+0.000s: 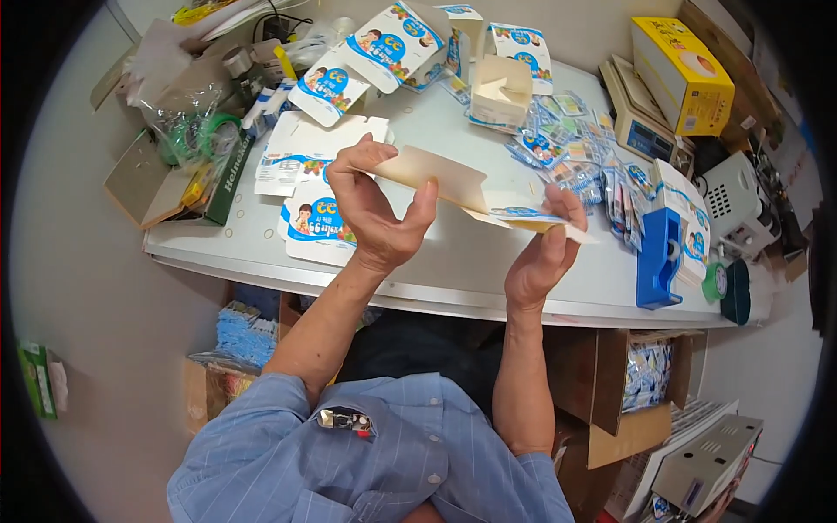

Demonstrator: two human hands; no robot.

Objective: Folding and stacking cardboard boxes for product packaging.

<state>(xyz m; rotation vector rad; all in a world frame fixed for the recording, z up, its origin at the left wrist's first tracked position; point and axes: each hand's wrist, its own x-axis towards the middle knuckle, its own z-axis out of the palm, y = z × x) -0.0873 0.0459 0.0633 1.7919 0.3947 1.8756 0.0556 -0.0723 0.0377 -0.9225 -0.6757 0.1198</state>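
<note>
My left hand (379,205) and right hand (542,261) pinch opposite ends of a folded carton (438,174) above the white table (449,261). A blue tape dispenser (656,266) stands near its front edge at right, flat cartons (316,218) lie left; farther back, sachets (571,157) heap beside an open box (497,115).

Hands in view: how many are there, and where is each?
2: the left hand grips the left part of a carton; the right hand holds its right end. Both are above the table; no other hand shows.
</note>
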